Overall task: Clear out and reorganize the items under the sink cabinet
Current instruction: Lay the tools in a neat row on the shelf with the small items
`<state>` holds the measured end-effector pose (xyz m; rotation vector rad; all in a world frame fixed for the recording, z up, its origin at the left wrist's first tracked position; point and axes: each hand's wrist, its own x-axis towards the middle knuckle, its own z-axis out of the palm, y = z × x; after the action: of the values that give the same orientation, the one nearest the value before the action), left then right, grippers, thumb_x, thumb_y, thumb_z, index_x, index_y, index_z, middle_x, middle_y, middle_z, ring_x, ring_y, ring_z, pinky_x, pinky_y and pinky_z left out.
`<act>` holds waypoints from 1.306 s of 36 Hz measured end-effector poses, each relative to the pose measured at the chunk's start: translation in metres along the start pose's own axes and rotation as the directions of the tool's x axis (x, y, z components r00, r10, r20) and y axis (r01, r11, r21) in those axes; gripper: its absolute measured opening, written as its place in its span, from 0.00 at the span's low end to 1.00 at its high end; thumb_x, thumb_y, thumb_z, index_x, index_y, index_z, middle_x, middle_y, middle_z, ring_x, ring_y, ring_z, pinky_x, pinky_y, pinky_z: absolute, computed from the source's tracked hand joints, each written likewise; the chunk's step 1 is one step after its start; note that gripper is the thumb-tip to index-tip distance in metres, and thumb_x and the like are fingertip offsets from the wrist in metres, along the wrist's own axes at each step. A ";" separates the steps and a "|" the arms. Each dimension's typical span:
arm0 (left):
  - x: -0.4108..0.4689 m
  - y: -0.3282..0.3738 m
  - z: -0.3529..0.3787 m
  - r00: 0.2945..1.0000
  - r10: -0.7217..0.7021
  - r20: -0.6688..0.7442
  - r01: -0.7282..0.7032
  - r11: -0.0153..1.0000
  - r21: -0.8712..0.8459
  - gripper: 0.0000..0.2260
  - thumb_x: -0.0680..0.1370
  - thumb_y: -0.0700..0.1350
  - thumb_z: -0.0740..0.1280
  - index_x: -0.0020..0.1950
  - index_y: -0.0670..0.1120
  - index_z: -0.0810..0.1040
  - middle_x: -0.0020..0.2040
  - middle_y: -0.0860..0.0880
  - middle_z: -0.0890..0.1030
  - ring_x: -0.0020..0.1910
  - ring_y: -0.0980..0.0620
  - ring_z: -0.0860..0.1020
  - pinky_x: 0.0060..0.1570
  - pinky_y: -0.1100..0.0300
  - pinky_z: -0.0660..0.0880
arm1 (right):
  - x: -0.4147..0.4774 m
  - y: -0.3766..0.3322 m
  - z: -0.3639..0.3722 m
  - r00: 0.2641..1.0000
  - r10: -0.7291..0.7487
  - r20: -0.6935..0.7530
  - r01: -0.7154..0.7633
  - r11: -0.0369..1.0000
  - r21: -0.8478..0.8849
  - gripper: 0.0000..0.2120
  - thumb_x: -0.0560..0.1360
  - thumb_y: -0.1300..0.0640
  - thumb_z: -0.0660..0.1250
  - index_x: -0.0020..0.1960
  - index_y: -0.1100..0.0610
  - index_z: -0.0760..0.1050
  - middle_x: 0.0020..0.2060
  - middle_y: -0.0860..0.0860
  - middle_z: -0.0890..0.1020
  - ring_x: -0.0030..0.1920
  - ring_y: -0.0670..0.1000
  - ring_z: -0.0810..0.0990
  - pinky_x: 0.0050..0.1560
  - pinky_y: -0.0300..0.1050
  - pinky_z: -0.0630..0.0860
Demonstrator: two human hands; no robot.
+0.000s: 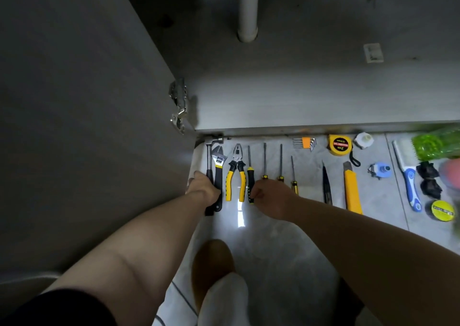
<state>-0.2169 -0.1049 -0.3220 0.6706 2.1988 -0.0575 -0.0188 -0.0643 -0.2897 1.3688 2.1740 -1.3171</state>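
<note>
Tools lie in a row on the floor before the open sink cabinet. My left hand grips the black handles of the hammer and the adjustable wrench at the row's left end. My right hand pinches the black-and-yellow handle of a screwdriver. Yellow-handled pliers lie between the two hands. To the right lie three thin screwdrivers, partly hidden under my right hand.
Further right lie hex keys, a yellow tape measure, a dark blade, a yellow utility knife, a blue-handled brush, a green bottle and a yellow tape roll. The open cabinet door stands left. A white drain pipe hangs inside.
</note>
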 end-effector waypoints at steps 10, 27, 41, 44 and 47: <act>0.004 0.003 0.002 0.996 0.015 0.084 0.003 0.978 -0.207 0.10 0.76 0.36 0.67 0.57 0.40 0.76 0.57 0.39 0.81 0.56 0.40 0.80 0.59 0.47 0.80 | 0.008 -0.003 0.009 1.000 -0.005 0.019 0.004 0.999 0.044 0.10 0.80 0.59 0.61 0.53 0.58 0.80 0.52 0.53 0.83 0.51 0.54 0.81 0.53 0.48 0.78; -0.024 0.000 0.010 0.791 0.351 0.501 -0.008 0.825 -0.566 0.15 0.76 0.30 0.71 0.59 0.46 0.77 0.52 0.45 0.76 0.56 0.52 0.80 0.64 0.51 0.78 | 0.027 -0.032 0.014 0.972 0.235 0.027 -0.222 0.867 0.445 0.15 0.80 0.48 0.64 0.59 0.58 0.75 0.52 0.56 0.81 0.52 0.57 0.81 0.54 0.55 0.80; 0.011 -0.009 0.009 0.991 0.116 -0.071 -0.136 0.894 -0.427 0.07 0.77 0.38 0.67 0.54 0.46 0.76 0.55 0.45 0.78 0.52 0.45 0.79 0.53 0.54 0.78 | 0.004 -0.001 -0.004 0.929 0.341 0.142 -0.334 0.612 0.717 0.13 0.79 0.59 0.69 0.59 0.67 0.78 0.56 0.64 0.82 0.55 0.60 0.84 0.49 0.51 0.84; 0.017 -0.014 0.010 0.990 0.101 -0.098 -0.117 0.979 -0.169 0.13 0.75 0.41 0.69 0.58 0.46 0.72 0.56 0.46 0.77 0.55 0.44 0.78 0.54 0.55 0.76 | 0.000 -0.001 -0.005 0.933 0.317 0.170 -0.339 0.618 0.710 0.13 0.80 0.59 0.69 0.60 0.67 0.77 0.55 0.64 0.83 0.55 0.61 0.84 0.56 0.56 0.83; 0.019 -0.015 0.013 0.976 0.204 -0.079 -0.206 0.978 -0.016 0.16 0.75 0.44 0.74 0.58 0.43 0.72 0.54 0.44 0.79 0.54 0.43 0.79 0.52 0.52 0.77 | 0.001 -0.003 -0.003 0.939 0.301 0.167 -0.322 0.595 0.736 0.12 0.80 0.61 0.68 0.59 0.67 0.77 0.56 0.64 0.82 0.56 0.62 0.84 0.56 0.56 0.82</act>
<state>-0.2246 -0.1124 -0.3466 0.8957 2.1876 0.1024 -0.0209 -0.0618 -0.2871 1.8687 1.2385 -2.1820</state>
